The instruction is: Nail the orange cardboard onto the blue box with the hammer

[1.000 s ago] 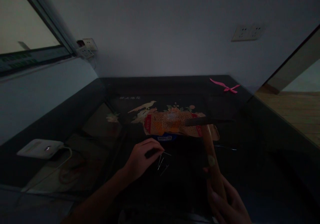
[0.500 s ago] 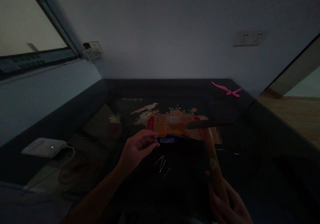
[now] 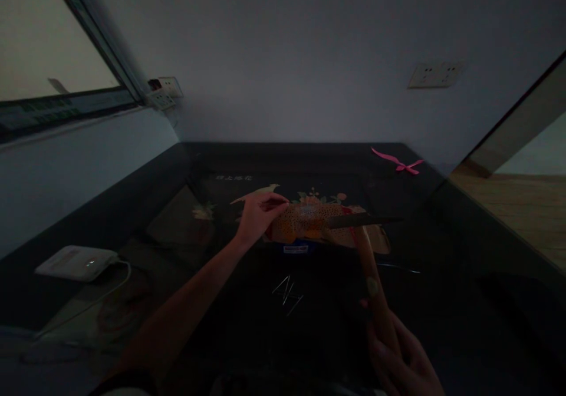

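My right hand (image 3: pixel 402 355) is closed around the wooden handle of a hammer (image 3: pixel 370 275); its dark metal head, tapering to a point at the right, is raised over a perforated tan piece (image 3: pixel 327 214) with red and orange patches. My left hand (image 3: pixel 260 210) pinches a thin nail at the left end of that piece; the nail barely shows in the dim light. Several thin shiny nails (image 3: pixel 287 294) lie loose on the dark table nearer to me. A blue packet with a pale label (image 3: pixel 296 248) sits against the near side of the perforated piece.
On the dark table (image 3: pixel 283 157), a white device with a cable (image 3: pixel 77 262) lies left and a pink ribbon (image 3: pixel 400 163) back right. A thin metal rod (image 3: pixel 400 267) lies right of the hammer handle. A wall (image 3: pixel 283 60) closes off the back.
My left hand has moved forward and slightly right, from above the loose nails to the perforated piece's left end. The hammer has shifted slightly left in view.
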A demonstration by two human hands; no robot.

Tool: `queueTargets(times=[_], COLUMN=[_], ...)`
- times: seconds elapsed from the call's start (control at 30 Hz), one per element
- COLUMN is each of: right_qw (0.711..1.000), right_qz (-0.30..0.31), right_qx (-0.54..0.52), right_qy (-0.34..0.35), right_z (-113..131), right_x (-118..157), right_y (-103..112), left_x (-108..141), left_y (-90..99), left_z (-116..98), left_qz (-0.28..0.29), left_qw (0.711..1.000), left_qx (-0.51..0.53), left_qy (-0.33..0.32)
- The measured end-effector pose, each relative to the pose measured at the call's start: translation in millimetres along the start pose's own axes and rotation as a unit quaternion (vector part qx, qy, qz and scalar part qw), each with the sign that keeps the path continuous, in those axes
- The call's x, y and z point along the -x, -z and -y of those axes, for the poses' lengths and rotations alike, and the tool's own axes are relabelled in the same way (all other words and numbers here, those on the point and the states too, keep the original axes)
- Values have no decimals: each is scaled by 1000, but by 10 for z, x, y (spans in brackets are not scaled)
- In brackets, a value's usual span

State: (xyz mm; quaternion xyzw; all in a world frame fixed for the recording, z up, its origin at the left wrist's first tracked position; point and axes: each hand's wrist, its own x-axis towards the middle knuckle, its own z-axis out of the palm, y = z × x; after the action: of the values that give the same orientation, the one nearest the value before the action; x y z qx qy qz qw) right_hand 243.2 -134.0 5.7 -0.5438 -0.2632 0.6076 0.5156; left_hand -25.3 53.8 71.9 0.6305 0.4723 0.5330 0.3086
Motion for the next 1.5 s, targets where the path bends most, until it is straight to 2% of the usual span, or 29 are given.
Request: queueTargets(times=[0.13, 0.27, 0.47, 0.63, 0.93, 1.07, 1.17, 1.3, 1.4, 1.5], right_qw=[999, 1000, 1000, 1000, 998, 985, 947, 907, 889, 871], right_qz=[22, -7, 1, -18, -1, 18, 96, 133, 140, 145], right_qx=[31, 19, 6, 16, 51, 155, 283, 363, 392, 434], right_qy=[12, 15, -7, 16, 40, 77, 116, 165, 191, 180], right_z=[-6, 21, 46, 58, 82, 361, 707, 1076, 1199, 1259], right_x=[-36, -3, 42, 44, 48, -15, -109, -215, -250, -246], right_y=[26, -37, -101, -106, -115, -112, -153, -341, -495, -574], left_x=[31, 50, 75, 109, 128, 139, 147, 148, 143, 138], left_y=[4, 24, -3, -32, -53, -66, -73, -83, -93, -105], left_z=[124, 139, 167, 186, 264, 249, 246, 282, 321, 347], left_qz=[3, -1, -12, -8, -14, -18, -29, -23, -27, -28], left_qw=[999, 997, 994, 992, 992, 995, 995, 996, 997, 997], left_qx=[-39, -61, -88, -101, -103, -84, -81, -72, -70, -65], left_qy=[-23, -36, -62, -69, -68, -56, -54, -45, -36, -27])
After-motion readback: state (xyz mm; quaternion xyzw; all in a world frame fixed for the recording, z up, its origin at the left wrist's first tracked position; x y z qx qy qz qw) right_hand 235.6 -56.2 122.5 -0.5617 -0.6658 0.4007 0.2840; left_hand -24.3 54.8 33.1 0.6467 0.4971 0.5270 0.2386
